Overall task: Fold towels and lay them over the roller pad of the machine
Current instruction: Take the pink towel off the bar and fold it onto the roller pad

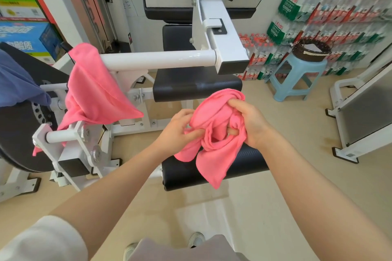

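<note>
Pink towel (214, 131) bunched in my left hand (178, 131) and right hand (250, 123), both gripping it; a loose corner could slip, spoiling the fold

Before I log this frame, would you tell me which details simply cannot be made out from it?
- Head view: how far the bunched pink towel is folded; the left hand and right hand and its own creases hide its edges.
- The near black roller pad: its middle sits behind that towel.
- The blue cloth: cut off by the left edge.
- The stacked water bottles: labels blurred.
</note>
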A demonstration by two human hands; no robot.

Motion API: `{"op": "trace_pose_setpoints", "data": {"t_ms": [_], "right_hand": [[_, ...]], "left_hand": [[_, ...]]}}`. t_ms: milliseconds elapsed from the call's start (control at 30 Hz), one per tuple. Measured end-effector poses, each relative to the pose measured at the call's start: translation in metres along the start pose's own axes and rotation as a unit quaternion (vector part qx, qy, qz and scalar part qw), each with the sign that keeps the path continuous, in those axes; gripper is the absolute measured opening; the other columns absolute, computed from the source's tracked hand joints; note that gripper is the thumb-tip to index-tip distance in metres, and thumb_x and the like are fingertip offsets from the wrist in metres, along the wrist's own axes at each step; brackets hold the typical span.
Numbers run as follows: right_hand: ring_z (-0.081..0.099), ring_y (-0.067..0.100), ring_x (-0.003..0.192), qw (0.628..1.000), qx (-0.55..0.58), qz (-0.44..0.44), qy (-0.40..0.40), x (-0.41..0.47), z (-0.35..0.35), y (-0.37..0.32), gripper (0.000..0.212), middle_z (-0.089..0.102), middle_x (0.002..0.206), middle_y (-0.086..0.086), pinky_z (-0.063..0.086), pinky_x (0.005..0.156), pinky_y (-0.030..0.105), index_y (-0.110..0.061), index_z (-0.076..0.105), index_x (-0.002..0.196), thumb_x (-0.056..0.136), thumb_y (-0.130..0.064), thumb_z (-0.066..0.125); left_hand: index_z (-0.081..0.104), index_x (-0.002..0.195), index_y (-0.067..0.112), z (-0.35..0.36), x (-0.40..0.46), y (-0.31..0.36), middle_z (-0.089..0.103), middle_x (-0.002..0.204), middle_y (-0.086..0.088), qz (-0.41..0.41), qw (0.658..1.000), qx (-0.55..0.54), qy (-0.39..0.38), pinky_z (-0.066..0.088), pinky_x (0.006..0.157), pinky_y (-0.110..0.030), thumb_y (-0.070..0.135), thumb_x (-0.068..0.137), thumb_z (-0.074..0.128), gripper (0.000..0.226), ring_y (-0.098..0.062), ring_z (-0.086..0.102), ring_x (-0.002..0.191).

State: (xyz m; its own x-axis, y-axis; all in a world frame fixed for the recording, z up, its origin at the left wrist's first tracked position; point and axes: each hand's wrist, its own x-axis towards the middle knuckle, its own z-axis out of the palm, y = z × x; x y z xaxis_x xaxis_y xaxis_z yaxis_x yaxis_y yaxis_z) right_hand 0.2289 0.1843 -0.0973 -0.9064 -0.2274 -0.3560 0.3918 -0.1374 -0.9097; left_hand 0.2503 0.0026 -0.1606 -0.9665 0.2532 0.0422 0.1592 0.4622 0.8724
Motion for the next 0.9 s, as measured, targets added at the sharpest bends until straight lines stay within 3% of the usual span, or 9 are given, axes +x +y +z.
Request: {"op": "trace_pose_setpoints", "data": {"t_ms": [100,200,333,400,500,567,667,833,900], "right_hand": [[0.069,0.017,0.066,0.999,0.043,0.011,0.013,-0.003,-0.005,-0.003,0.031,0.071,0.071,0.006,0.058,0.065,0.03,-0.013,0.064,0.085,0.092,-0.039,0.049],[0.066,0.012,0.059,0.994,0.035,-0.011,0.104,0.0,-0.013,-0.004,0.02,0.067,0.066,0.002,0.055,0.055,0.025,-0.015,0.061,0.08,0.091,-0.03,0.055],[0.065,0.017,0.067,0.984,0.075,0.0,0.164,0.003,-0.025,-0.004,0.015,0.065,0.076,0.005,0.057,0.067,0.033,-0.015,0.06,0.081,0.09,-0.027,0.058],[0.064,0.021,0.069,0.981,0.087,0.02,0.175,0.006,-0.03,-0.002,0.017,0.065,0.076,0.007,0.055,0.074,0.038,-0.013,0.06,0.082,0.089,-0.028,0.058],[0.061,0.02,0.072,0.978,0.039,0.026,0.203,0.009,-0.034,-0.002,0.016,0.063,0.078,0.005,0.051,0.073,0.037,-0.013,0.06,0.083,0.09,-0.028,0.058],[0.06,0.021,0.084,0.977,-0.055,0.027,0.203,0.009,-0.031,0.001,0.018,0.063,0.089,0.003,0.049,0.074,0.035,-0.011,0.06,0.103,0.093,-0.024,0.055],[0.057,0.023,0.102,0.971,-0.165,0.0,0.173,0.007,-0.02,0.011,0.046,0.058,0.111,0.002,0.046,0.083,0.032,-0.022,0.039,0.138,0.094,-0.021,0.052],[0.057,0.009,0.077,0.977,-0.158,-0.083,0.116,-0.004,0.004,0.014,0.014,0.063,0.08,-0.006,0.043,0.07,0.018,-0.019,0.067,0.085,0.09,-0.012,0.057],[0.061,0.01,0.078,0.989,-0.12,-0.072,0.049,-0.01,0.011,0.013,0.015,0.066,0.083,-0.002,0.049,0.075,0.022,-0.018,0.068,0.085,0.09,-0.01,0.056]], "left_hand": [[0.068,0.096,0.012,-0.001,0.0,-0.001,0.057,0.101,-0.002,0.018,0.999,0.032,0.004,0.037,0.087,-0.019,0.051,0.071,0.055,0.048,-0.01,0.048,0.101],[0.065,0.078,0.024,-0.009,-0.002,-0.004,0.062,0.074,0.009,-0.016,1.0,-0.023,0.01,0.043,0.069,-0.016,0.031,0.077,0.071,0.009,0.002,0.055,0.073],[0.066,0.085,0.016,-0.019,-0.009,-0.013,0.068,0.075,0.008,-0.096,0.994,-0.026,-0.033,0.047,0.068,-0.023,0.022,0.088,0.062,0.008,-0.004,0.058,0.067],[0.068,0.095,0.013,-0.02,-0.014,-0.015,0.072,0.084,-0.002,-0.132,0.984,-0.119,-0.015,0.05,0.08,-0.033,0.017,0.091,0.057,0.013,-0.011,0.063,0.075],[0.067,0.097,0.019,-0.022,-0.011,-0.005,0.072,0.077,0.006,-0.156,0.923,-0.345,0.065,0.055,0.078,-0.028,0.014,0.093,0.051,0.018,-0.008,0.066,0.072],[0.066,0.1,0.016,-0.024,-0.005,0.007,0.072,0.078,0.003,-0.144,0.904,-0.394,0.083,0.056,0.071,-0.023,0.018,0.094,0.048,0.02,-0.007,0.066,0.072],[0.066,0.087,0.013,-0.019,0.001,0.023,0.069,0.072,0.002,-0.163,0.898,-0.393,0.114,0.053,0.067,-0.019,0.024,0.096,0.046,0.024,-0.007,0.065,0.067],[0.054,0.075,0.006,-0.007,0.003,0.026,0.049,0.065,-0.008,-0.187,0.938,-0.276,0.093,0.04,0.061,-0.027,0.018,0.096,0.042,0.027,-0.017,0.049,0.065],[0.054,0.07,0.007,-0.003,0.0,0.029,0.045,0.056,0.001,-0.167,0.965,-0.197,0.053,0.034,0.054,-0.023,0.013,0.095,0.041,0.029,-0.01,0.043,0.056]]}}
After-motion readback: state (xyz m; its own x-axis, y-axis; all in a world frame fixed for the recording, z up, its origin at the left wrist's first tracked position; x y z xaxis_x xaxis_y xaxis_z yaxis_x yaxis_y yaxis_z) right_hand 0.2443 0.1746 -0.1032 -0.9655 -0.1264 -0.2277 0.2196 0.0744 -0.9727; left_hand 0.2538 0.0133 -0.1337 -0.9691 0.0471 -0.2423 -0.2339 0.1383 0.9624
